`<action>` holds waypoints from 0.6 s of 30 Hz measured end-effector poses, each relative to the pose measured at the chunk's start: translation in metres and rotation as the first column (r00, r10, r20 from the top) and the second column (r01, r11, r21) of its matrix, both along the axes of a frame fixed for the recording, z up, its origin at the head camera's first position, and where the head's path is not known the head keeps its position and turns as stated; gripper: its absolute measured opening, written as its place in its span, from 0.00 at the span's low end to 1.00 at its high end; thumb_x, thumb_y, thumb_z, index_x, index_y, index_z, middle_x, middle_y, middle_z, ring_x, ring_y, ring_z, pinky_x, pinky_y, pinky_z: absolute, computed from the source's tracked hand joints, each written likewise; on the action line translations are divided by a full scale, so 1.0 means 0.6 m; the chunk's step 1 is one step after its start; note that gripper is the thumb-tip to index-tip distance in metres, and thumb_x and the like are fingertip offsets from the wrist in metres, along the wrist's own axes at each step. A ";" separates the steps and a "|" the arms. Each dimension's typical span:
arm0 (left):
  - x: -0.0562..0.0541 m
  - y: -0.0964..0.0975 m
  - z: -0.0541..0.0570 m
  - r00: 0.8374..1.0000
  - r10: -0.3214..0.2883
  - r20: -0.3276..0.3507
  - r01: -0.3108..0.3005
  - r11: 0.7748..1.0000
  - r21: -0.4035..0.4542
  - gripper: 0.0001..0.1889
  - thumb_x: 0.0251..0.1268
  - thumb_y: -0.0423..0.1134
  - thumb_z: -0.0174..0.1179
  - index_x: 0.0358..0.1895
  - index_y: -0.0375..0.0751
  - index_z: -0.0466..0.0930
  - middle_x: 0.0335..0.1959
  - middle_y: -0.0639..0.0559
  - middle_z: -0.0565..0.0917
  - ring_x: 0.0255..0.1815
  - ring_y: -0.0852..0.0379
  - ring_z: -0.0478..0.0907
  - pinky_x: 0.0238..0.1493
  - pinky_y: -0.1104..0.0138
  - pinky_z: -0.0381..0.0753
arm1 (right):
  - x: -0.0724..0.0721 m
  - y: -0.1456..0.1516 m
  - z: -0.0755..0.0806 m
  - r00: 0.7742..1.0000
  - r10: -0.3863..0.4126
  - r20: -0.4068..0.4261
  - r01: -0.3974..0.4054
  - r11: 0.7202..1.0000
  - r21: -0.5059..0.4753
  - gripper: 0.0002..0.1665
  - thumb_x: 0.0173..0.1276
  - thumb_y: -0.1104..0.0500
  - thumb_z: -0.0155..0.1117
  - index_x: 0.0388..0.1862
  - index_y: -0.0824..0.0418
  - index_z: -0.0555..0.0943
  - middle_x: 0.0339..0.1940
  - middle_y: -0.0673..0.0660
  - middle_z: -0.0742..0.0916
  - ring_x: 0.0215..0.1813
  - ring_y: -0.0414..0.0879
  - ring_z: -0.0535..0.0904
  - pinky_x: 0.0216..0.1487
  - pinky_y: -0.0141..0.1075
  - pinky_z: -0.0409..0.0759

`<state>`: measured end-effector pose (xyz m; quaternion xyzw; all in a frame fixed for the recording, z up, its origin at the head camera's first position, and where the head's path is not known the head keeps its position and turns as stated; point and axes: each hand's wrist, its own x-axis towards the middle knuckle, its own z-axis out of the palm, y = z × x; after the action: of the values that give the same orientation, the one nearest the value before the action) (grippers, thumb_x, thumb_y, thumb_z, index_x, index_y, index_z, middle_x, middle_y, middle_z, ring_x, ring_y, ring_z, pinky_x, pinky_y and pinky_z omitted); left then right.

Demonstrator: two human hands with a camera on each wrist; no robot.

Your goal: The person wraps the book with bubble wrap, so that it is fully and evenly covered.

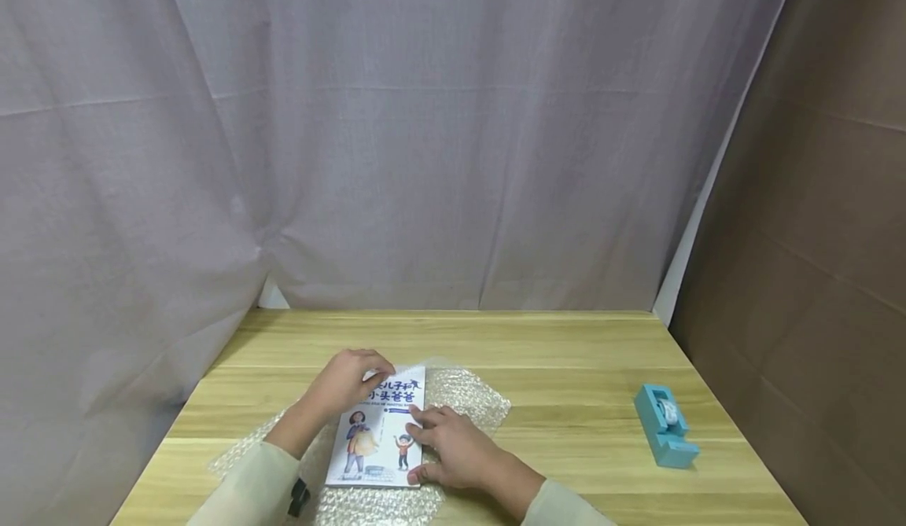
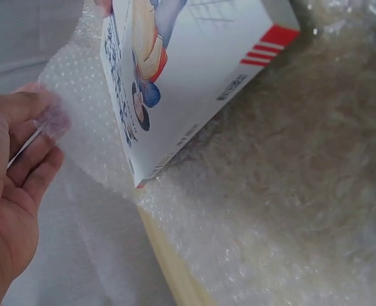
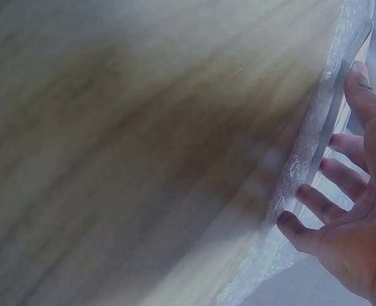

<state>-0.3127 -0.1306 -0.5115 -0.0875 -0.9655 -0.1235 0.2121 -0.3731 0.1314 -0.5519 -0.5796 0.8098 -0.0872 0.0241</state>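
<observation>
A white book with drawn figures and blue lettering lies face up on a sheet of bubble wrap. My left hand is at the book's upper left; in the left wrist view its thumb and fingers pinch a corner of the bubble wrap, lifted beside the book's edge. My right hand rests on the book's right side, fingers spread, fingertips on the cover. From the right wrist view, the fingers lie along the book's edge, with bubble wrap under it.
A blue tape dispenser with a roll of clear tape stands on the right of the wooden table. Grey cloth hangs behind the table's far edge, and a brown cloth borders the right side.
</observation>
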 end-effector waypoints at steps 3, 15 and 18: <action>0.001 0.000 -0.002 0.999 -0.012 0.040 0.012 1.000 -0.003 0.07 0.70 0.33 0.74 0.46 0.49 0.95 0.46 0.54 0.96 0.49 0.53 0.93 0.57 0.57 0.93 | 0.002 0.001 0.002 1.000 -0.001 0.002 0.001 1.000 0.002 0.51 0.66 0.24 0.71 0.81 0.48 0.78 0.86 0.53 0.76 0.81 0.60 0.77 0.73 0.63 0.84; 0.005 0.003 -0.008 0.996 -0.024 0.082 0.025 1.000 -0.005 0.06 0.70 0.34 0.75 0.43 0.50 0.95 0.43 0.56 0.95 0.44 0.56 0.93 0.52 0.58 0.94 | -0.001 0.002 0.003 1.000 -0.003 -0.006 0.003 1.000 -0.001 0.51 0.67 0.23 0.69 0.81 0.49 0.78 0.86 0.54 0.76 0.81 0.59 0.77 0.73 0.62 0.84; 0.006 0.003 -0.012 0.994 -0.056 0.099 0.057 0.998 -0.008 0.05 0.70 0.33 0.74 0.42 0.49 0.95 0.42 0.56 0.95 0.42 0.58 0.92 0.50 0.61 0.93 | -0.001 0.001 0.001 1.000 -0.002 0.001 0.002 1.000 0.001 0.51 0.68 0.23 0.69 0.81 0.49 0.78 0.86 0.53 0.76 0.81 0.58 0.77 0.73 0.62 0.84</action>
<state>-0.3092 -0.1285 -0.5187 -0.1096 -0.9725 -0.1284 0.1603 -0.3736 0.1323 -0.5515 -0.5790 0.8103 -0.0871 0.0245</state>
